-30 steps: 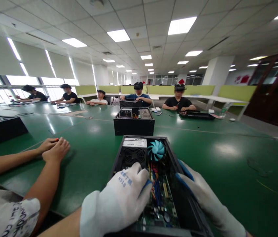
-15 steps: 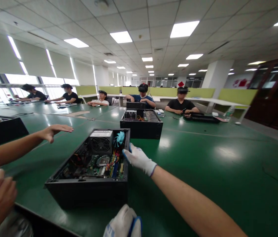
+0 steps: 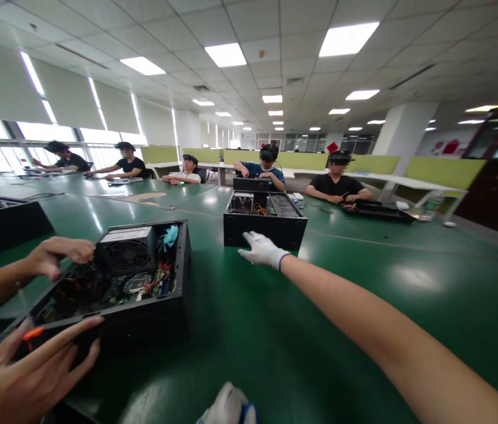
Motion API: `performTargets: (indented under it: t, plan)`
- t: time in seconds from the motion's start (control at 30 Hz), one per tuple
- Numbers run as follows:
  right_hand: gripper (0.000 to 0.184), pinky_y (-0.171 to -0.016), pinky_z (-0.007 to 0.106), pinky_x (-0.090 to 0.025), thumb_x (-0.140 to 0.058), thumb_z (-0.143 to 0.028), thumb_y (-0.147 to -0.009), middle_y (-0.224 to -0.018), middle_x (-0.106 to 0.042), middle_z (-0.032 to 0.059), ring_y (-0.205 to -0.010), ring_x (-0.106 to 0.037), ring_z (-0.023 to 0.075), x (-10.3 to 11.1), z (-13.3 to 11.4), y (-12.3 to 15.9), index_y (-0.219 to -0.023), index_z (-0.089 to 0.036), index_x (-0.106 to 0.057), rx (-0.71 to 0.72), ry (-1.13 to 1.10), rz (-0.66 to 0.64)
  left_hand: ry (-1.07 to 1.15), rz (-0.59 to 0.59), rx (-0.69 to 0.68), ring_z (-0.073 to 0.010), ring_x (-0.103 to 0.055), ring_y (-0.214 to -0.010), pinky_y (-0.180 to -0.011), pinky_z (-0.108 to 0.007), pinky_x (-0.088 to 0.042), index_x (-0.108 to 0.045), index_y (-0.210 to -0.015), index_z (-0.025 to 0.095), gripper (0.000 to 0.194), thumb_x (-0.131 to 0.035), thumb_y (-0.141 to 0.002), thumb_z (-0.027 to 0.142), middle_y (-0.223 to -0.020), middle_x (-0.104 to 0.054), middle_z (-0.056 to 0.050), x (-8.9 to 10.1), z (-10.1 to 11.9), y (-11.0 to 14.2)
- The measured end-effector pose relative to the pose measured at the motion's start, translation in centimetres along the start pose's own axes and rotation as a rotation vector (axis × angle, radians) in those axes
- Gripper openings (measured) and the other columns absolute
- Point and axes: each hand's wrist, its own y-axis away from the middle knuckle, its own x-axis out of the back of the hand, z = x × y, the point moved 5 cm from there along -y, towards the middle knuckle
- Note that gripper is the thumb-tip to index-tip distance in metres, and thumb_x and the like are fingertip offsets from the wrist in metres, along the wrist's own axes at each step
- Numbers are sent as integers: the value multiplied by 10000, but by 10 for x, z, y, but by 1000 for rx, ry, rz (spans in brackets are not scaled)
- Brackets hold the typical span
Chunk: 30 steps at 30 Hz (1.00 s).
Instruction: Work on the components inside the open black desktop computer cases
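Observation:
My right hand (image 3: 261,250), in a white glove, reaches forward over the table with its fingers apart and nothing in them. Its fingertips overlap the lower front of a black computer case (image 3: 266,228); whether they touch it I cannot tell. At the bottom edge, my left hand (image 3: 226,406), gloved in white and blue, is curled closed and partly cut off; anything inside is hidden. To the left, an open computer case (image 3: 143,321) shows a power supply (image 3: 128,250), a light-blue fan (image 3: 168,237) and a circuit board. A co-worker's two bare hands (image 3: 61,256) are at that case.
The green table (image 3: 364,306) stretches out ahead. Another black case (image 3: 8,231) stands at the far left. An orange-coloured item (image 3: 33,333) is by the co-worker's nearer hand. Several people sit across the table. A black panel (image 3: 377,212) and a plastic bottle (image 3: 433,202) lie farther right.
The open case has moved left and turned, with the co-worker's hands now at it. My right hand has left its side and moved forward towards the other case.

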Motion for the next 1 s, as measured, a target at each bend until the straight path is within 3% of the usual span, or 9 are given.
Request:
performTargets:
  t: [0.1, 0.13, 0.2, 0.27, 0.33, 0.4, 0.5, 0.73, 1.0]
  plan:
    - [789, -1187, 501, -239, -520, -538, -921, -1618, -320, 229, -1506, -248, 370, 25, 54, -18, -1553, -95, -354, -140, 156, 95, -429, 119, 44, -162, -699, -1081, -544, -105, -537, -690, -940, 174, 617, -79, -995, 105, -1160, -752, 48, -15, -3, -16]
    - [780, -1184, 512, -229, -522, -525, -921, -1615, -318, 237, -1504, -239, 375, 32, 69, -24, -1546, -90, -356, -174, 200, 117, -628, 191, 80, -144, -672, -1082, -484, -62, -402, -637, -812, 96, 728, 84, -891, 27, -1245, -710, 42, -19, 2, -24]
    - [745, -1173, 526, -231, -537, -519, -922, -1577, -368, 250, -1480, -275, 385, 44, 94, -36, -1509, -79, -405, -223, 271, 134, -866, 320, 145, -148, -649, -1086, -446, -25, -272, -547, -657, 51, 695, 138, -750, -17, -1307, -667, 32, -28, 15, -44]
    - [691, -1154, 531, -275, -556, -525, -931, -1511, -457, 233, -1426, -369, 370, 49, 111, -47, -1467, -99, -464, -247, 322, 126, -720, 351, 161, -165, -688, -1077, -484, -9, -422, -648, -750, 97, 678, 14, -841, -12, -1148, -741, 31, -41, 23, -68]
    - [603, -1108, 538, -367, -578, -514, -946, -1447, -525, 175, -1337, -483, 326, 50, 121, -55, -1426, -154, -511, -261, 361, 121, -237, 244, 144, -180, -734, -1032, -709, -198, -652, -697, -1111, 184, 682, -50, -969, 22, -865, -743, 18, -58, 25, -92]
    - [510, -1031, 528, -467, -606, -466, -956, -1397, -559, 126, -1234, -567, 282, 50, 126, -61, -1379, -188, -545, -270, 393, 130, 218, 139, 186, -200, -742, -1022, -895, -410, -653, -574, -1362, 248, 771, 99, -1009, 115, -771, -671, 4, -72, 25, -108]
    - [425, -945, 479, -540, -625, -404, -960, -1333, -595, 105, -1134, -620, 244, 52, 126, -66, -1322, -185, -581, -264, 423, 137, 512, 134, 294, -229, -698, -1140, -1002, -487, -583, -533, -1409, 286, 855, 216, -998, 260, -842, -624, -30, -77, 31, -112]
    - [404, -927, 463, -550, -626, -397, -961, -1308, -608, 98, -1105, -631, 231, 60, 119, -51, -1300, -181, -591, -247, 436, 112, 299, 141, 93, -241, -718, -1087, -871, -398, -653, -640, -1171, 298, 506, -163, -1064, 427, -880, -641, -74, -61, 94, -78]
    - [591, -978, 471, -428, -484, -558, -957, -1255, -601, 247, -1186, -542, 364, 62, 92, 29, -1307, -99, -607, -187, 426, 150, 200, 93, 35, -302, -710, -1123, -750, -384, -668, -633, -858, 297, 302, -388, -1019, 368, -956, -728, -94, -72, 133, -31]
